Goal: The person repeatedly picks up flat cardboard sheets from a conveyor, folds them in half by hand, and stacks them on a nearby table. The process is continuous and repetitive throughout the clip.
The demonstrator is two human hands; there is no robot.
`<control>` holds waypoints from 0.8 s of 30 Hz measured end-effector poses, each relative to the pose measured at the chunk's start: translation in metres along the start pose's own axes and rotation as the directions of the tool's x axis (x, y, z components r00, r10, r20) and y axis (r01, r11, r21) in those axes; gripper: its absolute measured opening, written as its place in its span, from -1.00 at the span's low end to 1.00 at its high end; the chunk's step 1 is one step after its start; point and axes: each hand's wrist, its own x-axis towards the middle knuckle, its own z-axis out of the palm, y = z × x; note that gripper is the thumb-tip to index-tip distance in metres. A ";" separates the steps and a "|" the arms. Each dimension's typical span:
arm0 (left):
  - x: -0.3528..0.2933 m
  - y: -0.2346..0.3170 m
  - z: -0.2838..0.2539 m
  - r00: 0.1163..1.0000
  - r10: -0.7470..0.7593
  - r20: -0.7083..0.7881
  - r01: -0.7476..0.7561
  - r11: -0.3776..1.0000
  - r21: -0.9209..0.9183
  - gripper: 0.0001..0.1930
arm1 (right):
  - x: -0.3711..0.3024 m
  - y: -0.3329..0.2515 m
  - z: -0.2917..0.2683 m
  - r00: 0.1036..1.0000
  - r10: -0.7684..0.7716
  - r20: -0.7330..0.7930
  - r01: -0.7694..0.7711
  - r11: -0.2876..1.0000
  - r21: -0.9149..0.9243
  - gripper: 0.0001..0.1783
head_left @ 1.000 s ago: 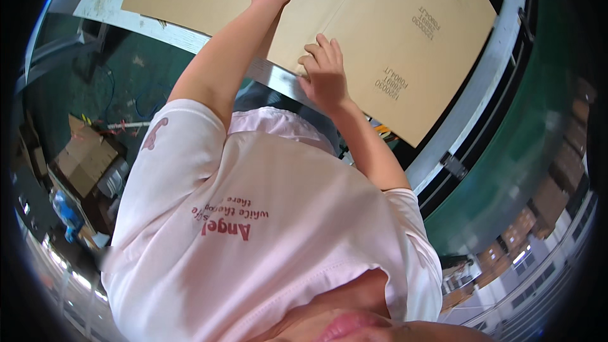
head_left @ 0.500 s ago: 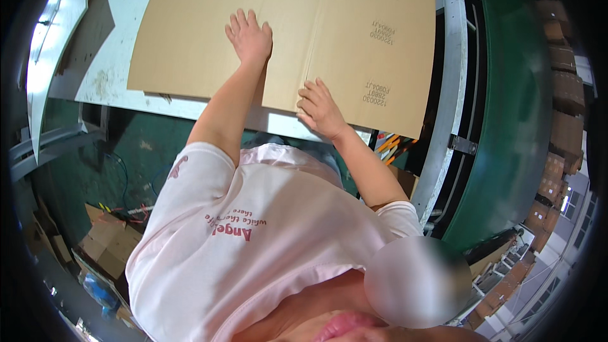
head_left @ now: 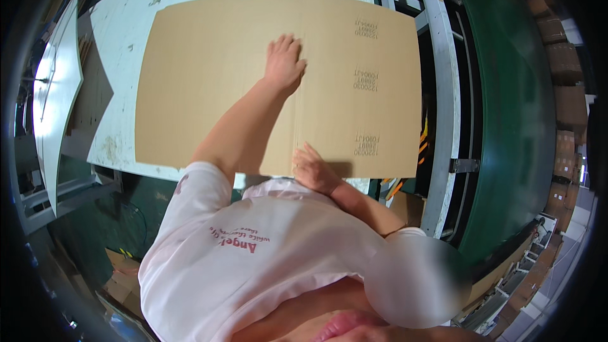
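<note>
A large flat sheet of brown cardboard (head_left: 215, 88) lies on the white tabletop, its near edge close to my body. A crease runs across it from far to near, with dark printed marks in a row to the right. My left hand (head_left: 284, 63) rests flat on the sheet just left of the crease, fingers stretched forward and close together. By the near edge, my right hand (head_left: 313, 170) lies on the cardboard at the crease's near end. Its index finger points forward and the other fingers bend slightly. Whether its thumb reaches under the edge is hidden.
White tabletop (head_left: 114, 114) shows left of and beyond the sheet. A metal rail (head_left: 441, 101) and a green surface (head_left: 500, 120) run along the right. Stacked brown boxes (head_left: 570, 104) stand at far right. A bent white panel (head_left: 58, 101) rises at left.
The cardboard sits nearer to my body and squarer to the table, its far edge now in view. My left hand has moved right toward the crease; my right hand stays by the near edge.
</note>
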 end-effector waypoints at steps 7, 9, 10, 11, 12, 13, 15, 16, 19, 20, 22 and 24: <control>0.183 -0.030 0.050 0.999 -0.040 -0.028 0.044 0.989 0.142 -0.43 | -0.002 0.002 0.007 0.999 -0.049 -0.011 0.048 0.998 -0.051 -0.86; 0.214 -0.048 0.040 0.968 -0.125 0.217 0.087 0.981 0.176 -0.46 | 0.007 -0.004 0.001 0.999 -0.032 -0.008 0.031 0.991 -0.131 -0.85; 0.220 -0.053 0.038 0.967 -0.136 0.217 0.101 0.981 0.164 -0.48 | 0.012 -0.002 0.003 1.000 -0.025 -0.014 0.023 0.993 -0.119 -0.83; 0.227 -0.052 0.037 0.966 -0.137 0.220 0.106 0.984 0.146 -0.50 | 0.015 -0.001 0.004 1.000 -0.010 -0.024 0.007 0.993 -0.114 -0.81; 0.232 -0.055 0.039 0.965 -0.136 0.223 0.109 0.986 0.130 -0.50 | 0.020 0.000 0.007 0.999 0.005 -0.037 -0.010 0.994 -0.109 -0.79; 0.235 -0.061 0.043 0.982 -0.111 0.155 0.098 0.991 0.088 -0.53 | 0.025 -0.001 0.010 0.999 0.008 -0.046 -0.012 0.997 -0.081 -0.79; 0.238 -0.069 0.046 0.980 -0.146 0.133 0.130 0.984 0.122 -0.55 | 0.031 -0.001 0.014 0.995 0.029 -0.091 -0.033 0.999 -0.041 -0.79; 0.239 -0.077 0.050 0.974 -0.187 0.124 0.189 0.982 0.001 -0.58 | 0.031 -0.001 0.014 0.994 0.001 -0.109 -0.004 1.000 -0.031 -0.81; 0.234 -0.111 0.066 0.997 -0.064 -0.033 0.057 0.982 -0.180 -0.55 | 0.023 0.008 0.026 0.982 -0.038 -0.186 0.048 0.998 0.049 -0.78; 0.227 -0.129 0.074 0.986 0.084 -0.142 -0.107 0.982 -0.157 -0.48 | 0.024 0.008 0.025 0.971 -0.061 -0.231 0.083 0.993 0.088 -0.76; 0.211 -0.140 0.079 0.951 0.242 -0.190 -0.188 0.947 0.262 -0.43 | 0.027 0.009 0.018 0.955 -0.088 -0.282 0.134 0.980 0.149 -0.72; 0.156 -0.105 0.066 0.873 0.421 -0.247 -0.370 0.901 0.229 -0.43 | 0.022 0.011 0.029 0.942 -0.103 -0.320 0.153 0.979 0.133 -0.74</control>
